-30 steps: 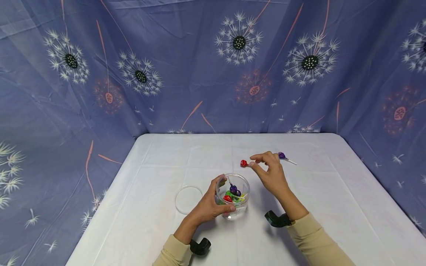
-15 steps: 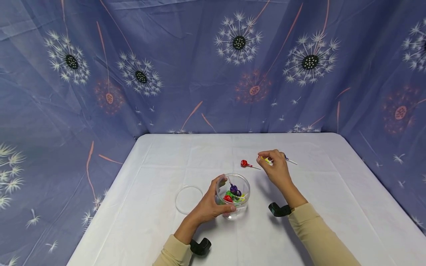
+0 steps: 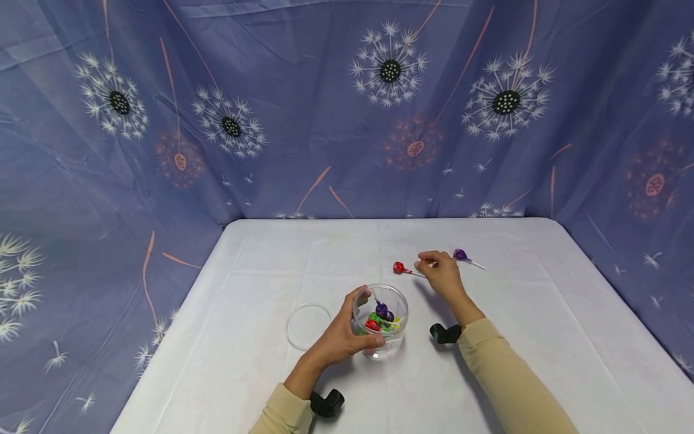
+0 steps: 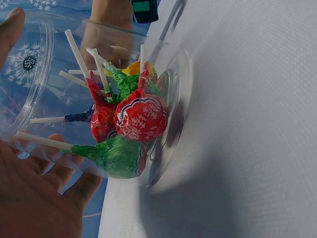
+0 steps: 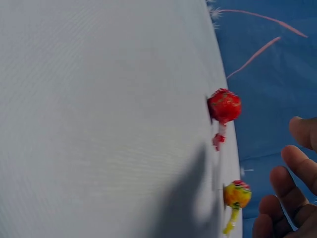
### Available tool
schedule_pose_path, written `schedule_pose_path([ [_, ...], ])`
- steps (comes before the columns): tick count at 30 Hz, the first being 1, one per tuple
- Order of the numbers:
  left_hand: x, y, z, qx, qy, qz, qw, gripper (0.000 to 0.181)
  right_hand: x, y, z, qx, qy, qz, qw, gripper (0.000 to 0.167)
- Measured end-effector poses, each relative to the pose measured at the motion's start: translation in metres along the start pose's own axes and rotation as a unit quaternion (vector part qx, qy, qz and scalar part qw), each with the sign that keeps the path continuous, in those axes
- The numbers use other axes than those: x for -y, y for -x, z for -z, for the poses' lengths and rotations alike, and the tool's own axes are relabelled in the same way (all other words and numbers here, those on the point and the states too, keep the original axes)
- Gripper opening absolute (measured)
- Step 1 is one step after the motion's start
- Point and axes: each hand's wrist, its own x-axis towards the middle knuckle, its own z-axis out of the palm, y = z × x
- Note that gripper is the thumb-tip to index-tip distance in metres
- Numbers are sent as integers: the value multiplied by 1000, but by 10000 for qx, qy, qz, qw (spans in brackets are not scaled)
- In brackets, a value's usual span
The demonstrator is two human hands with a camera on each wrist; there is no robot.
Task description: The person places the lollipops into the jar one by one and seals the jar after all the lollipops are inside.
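Tan sleeves (image 3: 506, 374) finish in plain cuffs (image 3: 473, 333). Two black, angular cameras (image 3: 328, 402) are worn, the right camera (image 4: 145, 12) bearing a green rectangular panel (image 4: 141, 6).

On the table (image 3: 217, 355): jar (image 3: 391, 346), with lollipops (image 4: 141, 116) inside. Left of the jar: lid (image 3: 308, 327). Behind the jar, to the right: loose lollipops (image 3: 399, 267). Behind the table: curtain (image 3: 303, 108).

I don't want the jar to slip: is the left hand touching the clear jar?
Touching. The head view shows the left hand wrapped round the side of the clear jar, its thumb lying against the near side.
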Motion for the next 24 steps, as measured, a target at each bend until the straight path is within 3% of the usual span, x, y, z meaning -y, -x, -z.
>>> schedule_pose_path([
  [16, -2, 0, -1, 31, 7, 45, 10000, 96, -18, -5, -18, 434, 631, -551, 9955, 27],
  [24, -2, 1, 0, 27, 26, 54, 10000, 96, -22, -8, -22, 635, 914, -626, 9918, 25],
])
